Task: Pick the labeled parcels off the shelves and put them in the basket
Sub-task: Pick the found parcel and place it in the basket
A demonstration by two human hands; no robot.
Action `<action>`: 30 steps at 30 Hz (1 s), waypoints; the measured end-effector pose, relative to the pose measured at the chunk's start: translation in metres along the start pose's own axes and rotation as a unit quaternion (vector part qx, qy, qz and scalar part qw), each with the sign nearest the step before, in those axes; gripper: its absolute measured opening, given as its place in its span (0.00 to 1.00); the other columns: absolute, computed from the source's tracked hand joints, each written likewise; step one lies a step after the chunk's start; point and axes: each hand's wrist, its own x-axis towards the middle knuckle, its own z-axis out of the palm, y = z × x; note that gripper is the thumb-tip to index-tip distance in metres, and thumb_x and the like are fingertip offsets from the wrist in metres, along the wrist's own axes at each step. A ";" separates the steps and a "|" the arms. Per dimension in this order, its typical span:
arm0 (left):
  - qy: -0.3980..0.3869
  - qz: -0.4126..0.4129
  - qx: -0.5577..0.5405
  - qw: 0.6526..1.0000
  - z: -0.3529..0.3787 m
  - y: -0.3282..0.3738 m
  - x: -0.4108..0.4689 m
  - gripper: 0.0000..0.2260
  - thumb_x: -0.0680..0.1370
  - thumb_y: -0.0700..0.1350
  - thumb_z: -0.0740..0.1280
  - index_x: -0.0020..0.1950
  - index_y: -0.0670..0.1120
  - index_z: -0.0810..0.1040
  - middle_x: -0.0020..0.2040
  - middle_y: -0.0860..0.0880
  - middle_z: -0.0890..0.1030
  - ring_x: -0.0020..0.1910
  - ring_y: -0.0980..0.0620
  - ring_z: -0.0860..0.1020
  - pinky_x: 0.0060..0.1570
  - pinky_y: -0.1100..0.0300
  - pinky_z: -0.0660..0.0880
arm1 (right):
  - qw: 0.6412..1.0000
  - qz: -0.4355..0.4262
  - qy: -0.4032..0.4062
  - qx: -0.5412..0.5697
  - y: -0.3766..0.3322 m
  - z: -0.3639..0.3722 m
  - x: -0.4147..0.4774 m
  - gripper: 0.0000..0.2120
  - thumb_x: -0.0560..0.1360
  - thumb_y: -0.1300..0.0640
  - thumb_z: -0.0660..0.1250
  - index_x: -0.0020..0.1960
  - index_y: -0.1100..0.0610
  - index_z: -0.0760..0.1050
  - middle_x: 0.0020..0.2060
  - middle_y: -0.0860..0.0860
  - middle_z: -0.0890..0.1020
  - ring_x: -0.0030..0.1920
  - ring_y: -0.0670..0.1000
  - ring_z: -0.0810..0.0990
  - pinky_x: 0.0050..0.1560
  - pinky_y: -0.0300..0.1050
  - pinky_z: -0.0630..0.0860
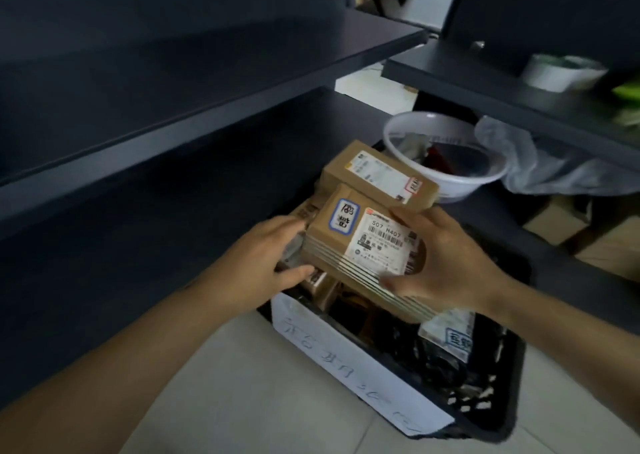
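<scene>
— Where's the parcel [363, 246]?

— Held between both hands, right over the black basket [512, 401]; it's a brown carton, tilted, with a white shipping label and a small blue-edged sticker facing up.

— And the grip?

— The left hand [266, 256] clasps the carton's left end, fingers curled over the far side, thumb tucked at the near lower corner; the right hand [446, 259] grasps the right end, fingers laid over the far edge beside the label, thumb pressed along the near edge.

— Anything already in the basket?

— A pile, mostly dark and blurred; a flat packet [450, 332] with a blue-edged sticker lies near the right side, under the held carton's corner; a second parcel [377, 176], also brown and labeled, sits just behind the held one at the basket's far end; whether the two touch, I can't tell.

— The basket itself?

— It stands on the pale tiled floor [242, 401]; a paper sheet [346, 360] with handwriting is stuck along its near wall.

— Surroundings?

— Dark shelves [173, 124] run along the left; a white bowl [446, 156] sits just beyond the basket, with a clear plastic bag [519, 163] beside it.
</scene>
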 end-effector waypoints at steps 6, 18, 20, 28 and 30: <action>-0.070 -0.072 0.054 0.993 0.044 -0.016 0.014 0.25 0.77 0.50 0.66 0.72 0.45 0.66 0.71 0.50 0.66 0.70 0.53 0.62 0.63 0.68 0.55 | 0.985 0.140 0.010 0.102 0.031 0.016 0.005 0.45 0.64 0.34 0.70 0.75 0.43 0.55 0.58 0.50 0.66 0.63 0.54 0.68 0.61 0.51 0.71; -0.102 -0.036 0.139 0.984 0.074 -0.008 0.029 0.25 0.74 0.50 0.68 0.69 0.44 0.70 0.68 0.48 0.70 0.66 0.48 0.68 0.65 0.55 0.66 | 0.942 0.263 -0.130 -0.163 0.078 0.016 -0.042 0.44 0.68 0.27 0.57 0.75 0.40 0.40 0.62 0.56 0.64 0.62 0.61 0.70 0.55 0.54 0.72; -0.101 0.010 0.142 0.985 0.080 0.005 0.034 0.24 0.75 0.51 0.68 0.69 0.44 0.71 0.68 0.48 0.71 0.67 0.47 0.68 0.65 0.54 0.66 | 0.934 0.315 -0.104 -0.134 0.083 0.021 -0.036 0.42 0.70 0.29 0.56 0.76 0.43 0.41 0.63 0.57 0.62 0.62 0.63 0.70 0.55 0.54 0.71; -0.119 0.089 0.145 0.978 0.101 0.041 0.057 0.23 0.78 0.55 0.61 0.72 0.50 0.66 0.71 0.54 0.65 0.70 0.55 0.62 0.68 0.59 0.62 | 0.926 0.374 -0.057 -0.009 0.092 0.023 -0.003 0.37 0.73 0.31 0.55 0.75 0.49 0.54 0.73 0.53 0.50 0.71 0.64 0.55 0.63 0.58 0.65; -0.117 0.087 0.161 0.976 0.099 0.039 0.060 0.23 0.78 0.55 0.61 0.72 0.50 0.66 0.71 0.54 0.65 0.69 0.55 0.62 0.67 0.60 0.63 | 0.939 0.313 -0.128 0.060 0.094 0.022 -0.013 0.42 0.69 0.32 0.64 0.76 0.43 0.49 0.75 0.49 0.42 0.74 0.64 0.43 0.69 0.64 0.59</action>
